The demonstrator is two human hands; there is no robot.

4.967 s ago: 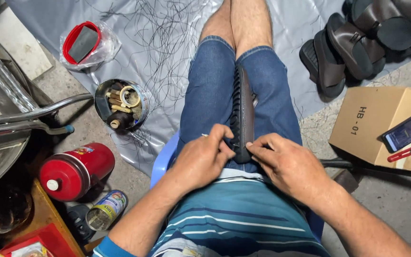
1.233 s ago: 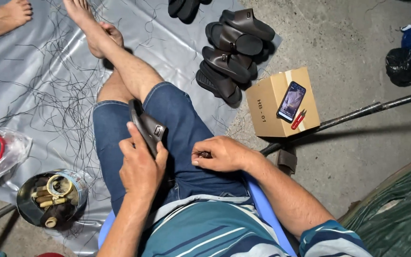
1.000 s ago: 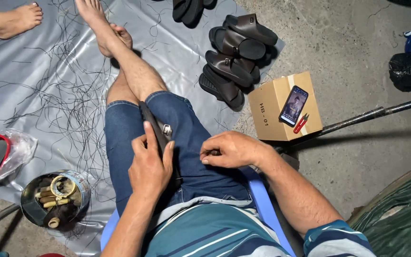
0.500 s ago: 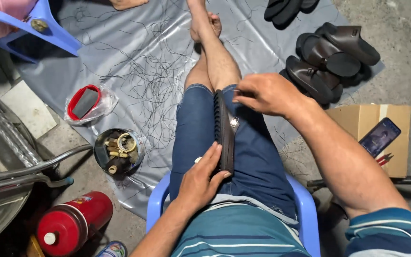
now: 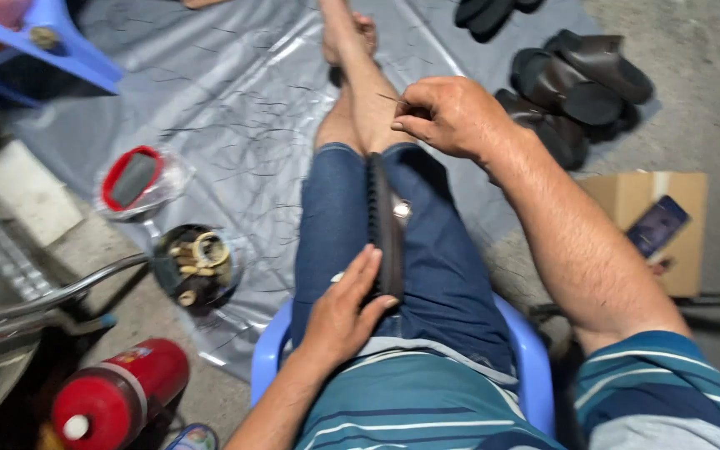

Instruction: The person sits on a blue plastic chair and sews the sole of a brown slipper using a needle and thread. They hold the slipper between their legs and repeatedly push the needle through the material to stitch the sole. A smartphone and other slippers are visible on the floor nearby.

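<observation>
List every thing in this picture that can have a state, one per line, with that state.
Long black ribbed strip: lying along the lap, between the thighs.
Left hand: flat, pressing the strip's near end.
Right hand: raised, fingers pinched on a thin dark strand.
Round dark tin: open, holding metal rings.
Dark phone: lying flat on the cardboard box.
Red cylinder: lying on its side.

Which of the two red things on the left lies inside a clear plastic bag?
The flat red-rimmed case on the grey sheet; the red canister lies bare on the floor.
</observation>
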